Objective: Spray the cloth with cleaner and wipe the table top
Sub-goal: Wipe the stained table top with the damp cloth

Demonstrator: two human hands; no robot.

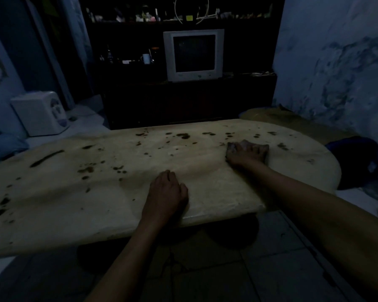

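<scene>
Right hand (pixel 247 152) lies palm-down on the table (pixel 79 205), fingers spread and pressing on a pale, crumpled bit of cloth (pixel 232 147) that shows only at its left edge — the rest is hidden under the palm. Too dim to say whether the fingers curl round it. Left hand (pixel 165 192) sits nearer the body and to the left of the right, loosely curved, knuckles up, resting on the top just inside the near edge, holding nothing.

Table top is a pale, matte slab with rounded corners and a thick edge. Dark blotches (pixel 182 136) scattered beyond and left of both hands; the strip between the hands looks plain. Beyond the right hand — a grey boxy TV (pixel 193 54) in a dark shelf unit. Far left of the left hand, a white box-shaped appliance (pixel 39 112) on the floor.
</scene>
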